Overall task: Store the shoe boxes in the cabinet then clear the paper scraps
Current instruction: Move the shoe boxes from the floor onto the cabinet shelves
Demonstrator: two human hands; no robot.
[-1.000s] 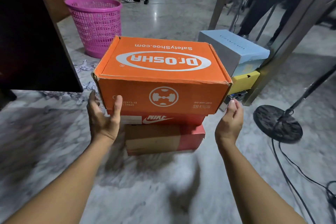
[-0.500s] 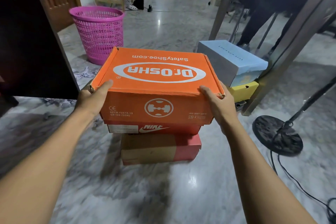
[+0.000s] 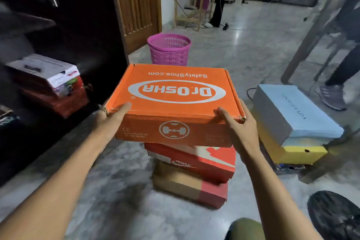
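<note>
I hold the orange Dr.OSHA shoe box in the air above the floor stack. My left hand grips its left end and my right hand grips its right end. Below it a red Nike box lies on a brown-and-red box. To the right a light blue box sits on a yellow box. The dark cabinet stands open at the left, with a white-topped red box inside. No paper scraps show.
A pink mesh waste basket stands behind the orange box beside a wooden door. A person's legs and shoe are at the right near a metal table leg. A black round stand base lies bottom right.
Both hands closed on the orange box's ends and lifted it off the Nike box. My view swung left, bringing the open cabinet and its stored box into sight.
</note>
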